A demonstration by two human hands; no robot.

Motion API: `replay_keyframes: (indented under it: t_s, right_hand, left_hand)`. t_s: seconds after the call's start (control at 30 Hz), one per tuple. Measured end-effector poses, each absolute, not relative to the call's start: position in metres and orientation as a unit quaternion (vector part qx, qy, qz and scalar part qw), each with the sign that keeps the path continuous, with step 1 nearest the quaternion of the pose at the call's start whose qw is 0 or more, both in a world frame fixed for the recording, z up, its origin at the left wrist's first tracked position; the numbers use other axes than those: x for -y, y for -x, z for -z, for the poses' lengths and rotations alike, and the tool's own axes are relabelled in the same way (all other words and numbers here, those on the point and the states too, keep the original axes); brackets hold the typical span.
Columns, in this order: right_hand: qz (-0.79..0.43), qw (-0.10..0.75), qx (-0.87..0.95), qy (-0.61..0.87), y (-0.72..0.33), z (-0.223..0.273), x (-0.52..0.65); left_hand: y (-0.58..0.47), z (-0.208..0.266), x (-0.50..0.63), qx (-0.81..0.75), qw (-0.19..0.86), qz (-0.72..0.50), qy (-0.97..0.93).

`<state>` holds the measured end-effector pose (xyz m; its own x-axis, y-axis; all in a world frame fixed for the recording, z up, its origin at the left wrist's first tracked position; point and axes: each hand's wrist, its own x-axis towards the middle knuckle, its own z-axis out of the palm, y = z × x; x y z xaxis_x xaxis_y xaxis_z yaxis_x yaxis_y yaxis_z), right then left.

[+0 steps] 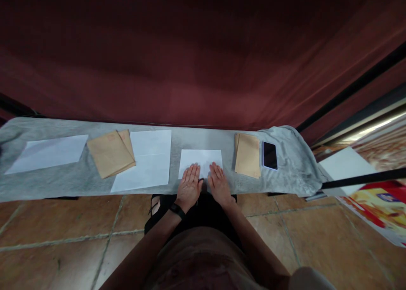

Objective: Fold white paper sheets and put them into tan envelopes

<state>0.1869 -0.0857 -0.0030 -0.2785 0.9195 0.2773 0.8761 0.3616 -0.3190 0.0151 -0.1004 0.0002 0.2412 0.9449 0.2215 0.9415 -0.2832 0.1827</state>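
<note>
A small white sheet of paper (201,156), possibly folded, lies on the grey cloth in front of me. My left hand (189,185) rests flat across its lower left part, fingers stretched out. On the lower right part lies my right hand (219,186), also flat with straight fingers. Neither hand grips anything. To the left is a larger white sheet (149,161) with a crease across it. Brown envelopes (111,153) overlap its left side. Right of my hands sits a stack of brown envelopes (248,155).
A grey cloth (287,158) covers the narrow table. A phone (270,156) lies right of the envelope stack, and another white sheet (50,153) is at far left. A dark red curtain (190,70) hangs behind. Black bars (364,179) and a printed box (380,209) stand right.
</note>
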Motion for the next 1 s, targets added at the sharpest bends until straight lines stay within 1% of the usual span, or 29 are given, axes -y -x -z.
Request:
replay_keyframes:
  t_s: [0.1, 0.27, 0.57, 0.8, 1.0]
  right_hand:
    - [-0.064, 0.191, 0.812, 0.548, -0.180, 0.004, 0.091]
    - [-0.038, 0.172, 0.807, 0.563, -0.188, 0.010, 0.094]
    - [-0.010, 0.168, 0.793, 0.585, -0.202, 0.010, 0.094]
    - [-0.054, 0.180, 0.801, 0.568, -0.193, -0.003, 0.072]
    - [-0.091, 0.161, 0.827, 0.531, -0.166, -0.001, 0.045]
  left_hand:
    - [-0.021, 0.001, 0.098, -0.572, 0.013, -0.124, -0.811]
    - [-0.013, 0.001, 0.097, -0.561, 0.006, -0.115, -0.820]
    - [-0.008, -0.001, 0.096, -0.562, 0.009, -0.105, -0.820]
    - [-0.011, -0.001, 0.089, -0.562, 0.016, -0.104, -0.821]
    - [-0.016, 0.003, 0.062, -0.569, 0.040, -0.099, -0.815]
